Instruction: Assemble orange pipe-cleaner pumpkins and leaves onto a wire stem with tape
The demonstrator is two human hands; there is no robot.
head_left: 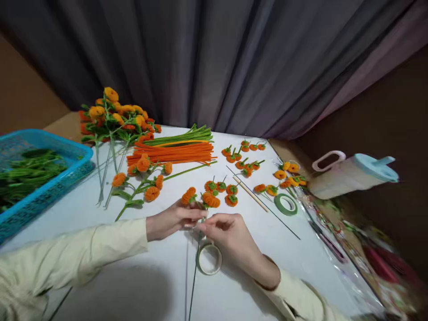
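Observation:
My left hand (174, 219) is closed round the upper stem of an orange chenille flower spray, pinching it between thumb and fingers. Two ruffled blooms (210, 199) top this spray, one leaning over the left fingers. A long dark wire stem (193, 285) runs down from the grip toward the near edge. Close beside it, my right hand (230, 234) pinches at the stem, where a strip of tape appears to run. Just below the right fingers is a tape roll (200, 259), pale on its inner ring. The exact pinch point is partly hidden by the fingers.
Loose orange flower heads (231, 200) lie beyond my hands. A leafy flower branch (133, 196), orange pipe cleaners (174, 153) and a flower bunch (117, 109) are left. A blue basket (75, 161) holds greenery. Rightward are green tape (286, 204), a wooden stick (250, 194), pliers-like tool (329, 243) and lidded cup (347, 176).

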